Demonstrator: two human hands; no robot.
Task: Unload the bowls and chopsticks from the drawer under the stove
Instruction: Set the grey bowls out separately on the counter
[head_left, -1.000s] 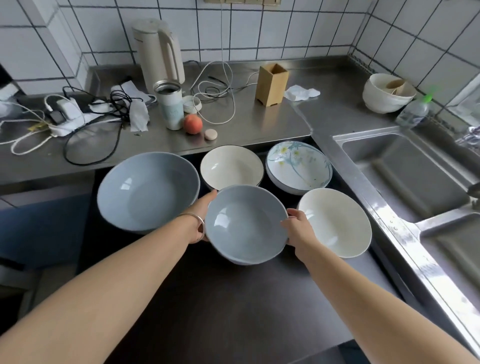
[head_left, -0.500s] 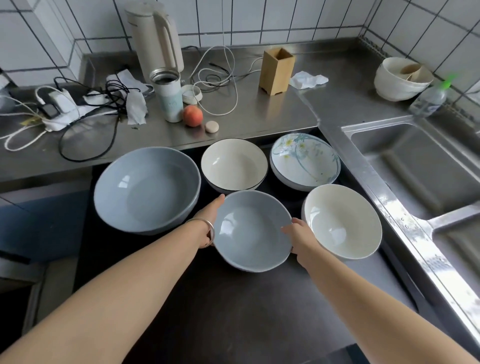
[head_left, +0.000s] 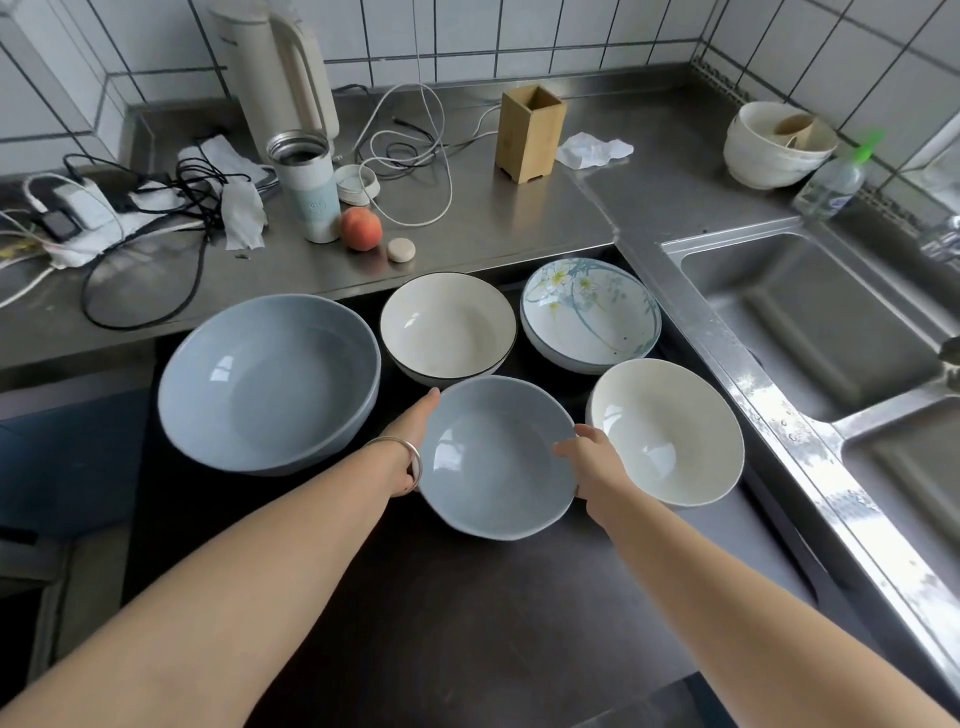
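A small blue-grey bowl (head_left: 493, 457) sits low over the black stove top (head_left: 441, 613), held on both sides. My left hand (head_left: 410, 441) grips its left rim, a bangle on the wrist. My right hand (head_left: 592, 467) grips its right rim. Around it stand a large blue-grey bowl (head_left: 270, 379), a white bowl with a dark rim (head_left: 449, 325), a flower-patterned bowl (head_left: 589, 312) and a cream bowl (head_left: 670, 444). No chopsticks or drawer are in view.
A steel counter (head_left: 493, 228) behind holds a wooden holder (head_left: 530, 132), a kettle (head_left: 280, 78), a tumbler (head_left: 306, 187), a peach (head_left: 361, 228) and tangled cables (head_left: 156, 218). A sink (head_left: 810, 317) lies to the right, with stacked white bowls (head_left: 774, 150) and a bottle (head_left: 831, 182) beyond.
The small blue-grey bowl has moved slightly forward and down toward the stove top between the other bowls, still in both hands. The camera view has shifted a little.
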